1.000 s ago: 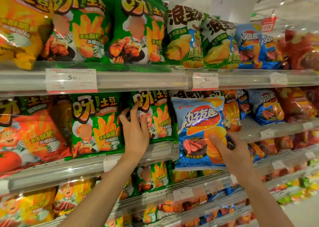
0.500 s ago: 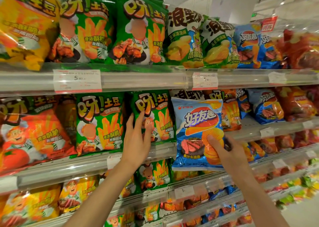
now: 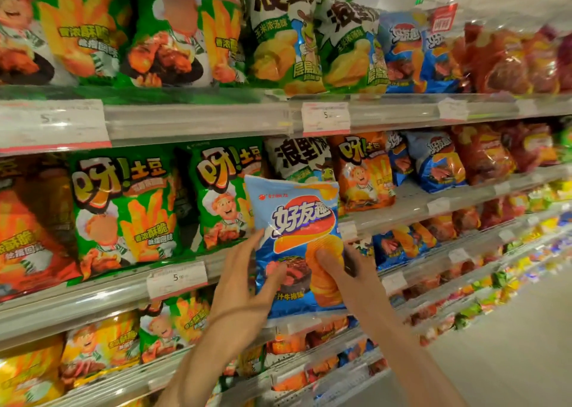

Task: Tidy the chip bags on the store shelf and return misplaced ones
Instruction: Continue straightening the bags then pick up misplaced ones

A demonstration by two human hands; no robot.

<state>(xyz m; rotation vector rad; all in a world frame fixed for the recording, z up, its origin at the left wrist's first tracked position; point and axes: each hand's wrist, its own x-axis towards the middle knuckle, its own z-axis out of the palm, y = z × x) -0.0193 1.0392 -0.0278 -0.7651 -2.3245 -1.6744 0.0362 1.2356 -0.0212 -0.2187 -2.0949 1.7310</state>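
Body in view: two forearms and hands.
Left hand (image 3: 240, 286), right hand (image 3: 349, 278) bare; no sleeves, thin band at left wrist (image 3: 229, 315).

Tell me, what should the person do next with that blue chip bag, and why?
Probably carry the blue bag rightward to the matching blue bags on the same shelf. Right hand grips it, left hand touches its edge, and it sits before green bags and a white bag, so it looks misplaced.
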